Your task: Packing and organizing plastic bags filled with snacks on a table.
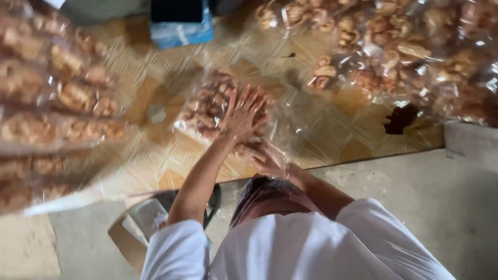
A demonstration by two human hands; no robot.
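A clear plastic bag of brown fried snacks [205, 106] lies on a patterned yellow mat [321, 132]. My left hand [243, 115] rests flat on top of the bag with its fingers spread. Just below it, my right hand [267, 158] curls around the bag's loose plastic at the near edge. The picture is blurred, so the exact grip is hard to see. Both arms reach forward from white short sleeves.
Stacked bags of the same snacks [52, 98] fill the left side, and a large pile of bags [410, 46] fills the top right. A blue box [181, 26] stands at the back. Bare concrete floor [415, 186] lies near me, with a pale object [148, 218] by my left elbow.
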